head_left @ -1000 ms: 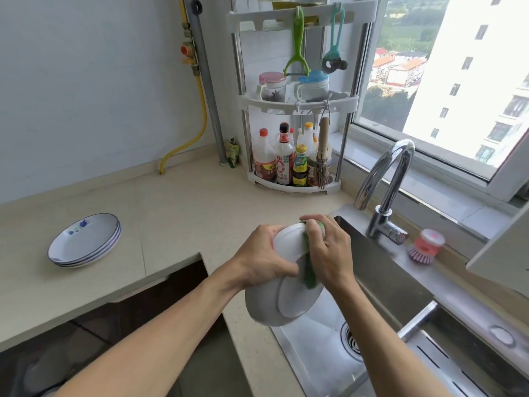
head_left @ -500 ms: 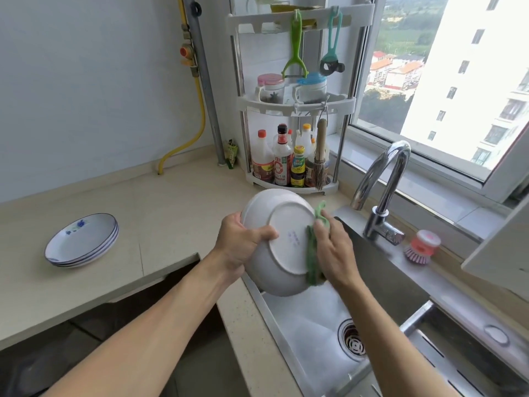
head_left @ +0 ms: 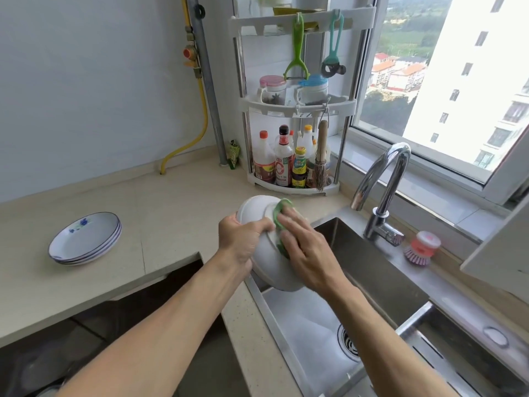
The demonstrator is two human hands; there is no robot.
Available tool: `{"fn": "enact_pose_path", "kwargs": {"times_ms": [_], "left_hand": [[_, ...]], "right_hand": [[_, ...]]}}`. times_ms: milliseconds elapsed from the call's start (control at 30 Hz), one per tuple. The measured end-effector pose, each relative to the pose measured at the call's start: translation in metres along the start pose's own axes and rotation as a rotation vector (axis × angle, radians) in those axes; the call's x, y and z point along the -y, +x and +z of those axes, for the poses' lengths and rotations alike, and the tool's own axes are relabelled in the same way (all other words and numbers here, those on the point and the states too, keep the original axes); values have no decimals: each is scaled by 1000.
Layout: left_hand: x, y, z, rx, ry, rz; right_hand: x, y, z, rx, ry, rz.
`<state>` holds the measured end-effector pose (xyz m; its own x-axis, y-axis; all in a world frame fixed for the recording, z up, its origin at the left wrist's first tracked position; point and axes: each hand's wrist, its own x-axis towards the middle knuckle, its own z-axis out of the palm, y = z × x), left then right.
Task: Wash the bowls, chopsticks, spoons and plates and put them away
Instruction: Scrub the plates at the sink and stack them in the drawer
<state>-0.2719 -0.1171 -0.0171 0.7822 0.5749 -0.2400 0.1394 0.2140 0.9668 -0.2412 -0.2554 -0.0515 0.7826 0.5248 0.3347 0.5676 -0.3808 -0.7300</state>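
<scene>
A white bowl (head_left: 267, 262) is held tilted above the left edge of the steel sink (head_left: 372, 270), its underside turned toward me. My left hand (head_left: 243, 242) grips its rim, thumb across the outside. My right hand (head_left: 306, 247) presses a green scouring cloth (head_left: 279, 212) flat against the bowl's base, fingers spread and fairly straight; most of the cloth is hidden under the palm. A stack of white plates with a blue flower pattern (head_left: 86, 239) lies on the counter at the left.
A chrome tap (head_left: 380, 181) arches over the sink's far side, a pink dish brush (head_left: 422, 247) beside it. A corner rack (head_left: 294, 110) with sauce bottles and jars stands behind the bowl. The beige counter (head_left: 160, 213) drops off to a dark gap at the lower left.
The bowl has risen and turned in my left hand. My right hand slid the green cloth up across the bowl's base toward its upper edge.
</scene>
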Motion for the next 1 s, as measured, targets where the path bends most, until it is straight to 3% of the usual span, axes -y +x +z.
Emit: {"fn": "enact_pose_path", "kwargs": {"times_ms": [100, 233, 333, 433, 533, 633, 767, 867, 1000], "left_hand": [[7, 2, -6, -17, -32, -32], [11, -5, -5, -18, -40, -56], [7, -3, -8, -48, -64, -27], [3, -4, -12, -72, -64, 28], [-2, -5, -15, -67, -53, 57], [-10, -2, -23, 84, 33, 30], [-14, -8, -34, 277, 140, -8], [-12, -9, -41, 242, 129, 20], [-12, -8, -55, 57, 34, 62]], "right_hand": [[-2, -7, 3, 86, 3, -42], [-7, 13, -2, 53, -22, 73], [6, 8, 6, 91, 45, -11], [5, -17, 18, -29, 52, -33], [-6, -28, 31, -183, 102, 119], [-14, -5, 22, -328, 270, 326], [-16, 38, -9, -242, 384, 511], [-16, 42, -5, -222, 475, 635], [-9, 35, 33, -316, 537, 768]]}}
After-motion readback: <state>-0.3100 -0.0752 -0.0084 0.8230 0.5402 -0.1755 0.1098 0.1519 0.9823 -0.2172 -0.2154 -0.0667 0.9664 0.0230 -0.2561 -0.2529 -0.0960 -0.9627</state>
